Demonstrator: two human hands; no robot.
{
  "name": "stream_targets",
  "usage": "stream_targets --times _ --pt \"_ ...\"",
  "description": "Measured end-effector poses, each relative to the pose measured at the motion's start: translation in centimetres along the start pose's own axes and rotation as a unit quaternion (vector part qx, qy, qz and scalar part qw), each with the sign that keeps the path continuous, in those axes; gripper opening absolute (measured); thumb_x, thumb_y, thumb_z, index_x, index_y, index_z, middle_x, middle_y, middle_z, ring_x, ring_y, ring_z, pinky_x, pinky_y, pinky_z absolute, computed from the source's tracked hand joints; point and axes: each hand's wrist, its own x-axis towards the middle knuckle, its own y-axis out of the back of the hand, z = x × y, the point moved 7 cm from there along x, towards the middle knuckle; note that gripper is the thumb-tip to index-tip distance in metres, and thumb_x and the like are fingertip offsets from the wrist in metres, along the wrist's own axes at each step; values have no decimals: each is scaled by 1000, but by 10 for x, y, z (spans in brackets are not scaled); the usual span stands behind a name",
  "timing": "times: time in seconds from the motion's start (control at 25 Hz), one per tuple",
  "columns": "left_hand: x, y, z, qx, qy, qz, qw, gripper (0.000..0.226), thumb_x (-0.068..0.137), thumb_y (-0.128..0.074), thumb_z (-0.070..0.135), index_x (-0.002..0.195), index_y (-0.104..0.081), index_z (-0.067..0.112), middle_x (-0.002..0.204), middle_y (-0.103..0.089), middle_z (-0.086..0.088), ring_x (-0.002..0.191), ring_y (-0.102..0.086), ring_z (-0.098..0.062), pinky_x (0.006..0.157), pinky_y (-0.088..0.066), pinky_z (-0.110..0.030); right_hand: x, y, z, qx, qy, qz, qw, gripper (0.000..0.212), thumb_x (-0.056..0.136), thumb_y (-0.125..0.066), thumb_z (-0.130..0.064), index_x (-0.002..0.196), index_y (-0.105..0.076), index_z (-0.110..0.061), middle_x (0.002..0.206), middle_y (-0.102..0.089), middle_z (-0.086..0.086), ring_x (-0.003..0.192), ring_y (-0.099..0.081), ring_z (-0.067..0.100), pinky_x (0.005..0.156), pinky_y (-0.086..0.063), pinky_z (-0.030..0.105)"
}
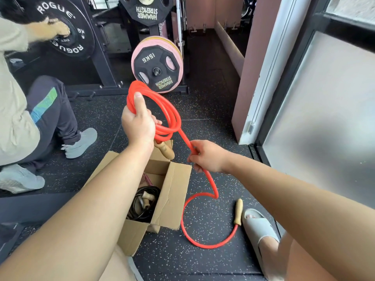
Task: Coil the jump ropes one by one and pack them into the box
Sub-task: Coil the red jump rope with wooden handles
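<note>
My left hand (138, 122) grips several loops of a red jump rope (172, 114) held up above the open cardboard box (172, 191). One wooden handle (165, 150) hangs just below that hand. My right hand (207, 157) pinches the loose red strand to the right of the box. From there the rope trails down in a curve across the floor to its second wooden handle (238, 211). Inside the box lies a coiled black jump rope (145, 201) with wooden handles.
Another person crouches at the left, by a rack of weight plates (156, 65). My foot in a grey slipper (259, 230) is at the lower right beside the floor handle. A glass door and pink wall stand on the right. Speckled black rubber flooring surrounds the box.
</note>
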Motion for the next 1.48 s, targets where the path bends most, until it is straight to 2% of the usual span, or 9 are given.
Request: stream_targets --times 0.28,0.44,0.6,0.72,0.8,0.92,1.12,1.32,1.48 --pt "-12 -20 -35 191 6 -133 972 54 93 -52 57 80 -61 5 55 -67 -3 54 -70 -22 59 -61 -40 -8 1 -33 -395 136 -4 909 9 93 -46 -9 90 -49 -18 86 -57 6 77 -60 33 66 -53 41" --pt "-35 -43 -47 338 7 -318 886 52 90 -55 61 78 -67 12 70 -72 2 64 -66 -15 70 -50 -32 -23 9 -66 -386 284 1 878 18 98 -57 -32 102 -65 -16 96 -69 4 82 -65 30 72 -54 44" --pt "-69 -51 -55 239 158 -457 842 25 98 -51 20 82 -64 5 64 -66 -14 57 -64 -28 54 -54 -35 -40 42 -76 -278 384 110 874 34 83 -77 -42 87 -56 -16 90 -56 -1 66 -51 21 56 -50 41" --pt "-90 -53 -55 200 234 -488 816 51 102 -46 39 61 -58 11 43 -48 -8 39 -50 -22 43 -46 -29 -46 54 -78 -222 418 165 865 49 79 -77 -56 90 -58 -12 95 -51 2 71 -53 19 59 -51 39" --pt "-97 -52 -57 157 300 -536 774 63 91 -48 63 46 -48 19 38 -35 -1 32 -40 -16 44 -37 -27 -43 61 -75 -222 405 199 864 55 79 -73 -63 96 -61 -11 98 -53 2 80 -55 19 68 -51 37" --pt "-93 -48 -43 29 334 -613 715 50 78 -69 61 75 -53 14 40 -38 5 29 -41 -11 42 -39 -26 -24 77 -47 -147 307 167 925 57 83 -65 -68 99 -66 -14 88 -63 -1 78 -57 11 73 -50 34" --pt "-62 -32 -30 -44 305 -588 748 47 64 -82 36 92 -52 11 44 -44 7 35 -45 -9 45 -47 -24 -16 56 -12 230 92 -18 969 23 100 -55 -27 100 -57 -5 76 -66 17 58 -68 17 48 -51 23" --pt "-62 -19 -45 68 313 -603 731 55 58 -61 11 113 -62 5 98 -68 -14 87 -70 -31 87 -54 -52 -17 64 -14 160 89 -9 983 24 96 -65 -29 91 -59 -7 59 -59 13 46 -58 22 42 -47 23" --pt "-73 -27 -42 143 248 -591 754 40 71 -69 14 110 -66 11 92 -71 -13 82 -71 -33 87 -54 -50 -21 67 -25 43 137 -37 989 26 88 -76 -31 85 -65 -8 57 -59 19 47 -56 23 46 -48 29"
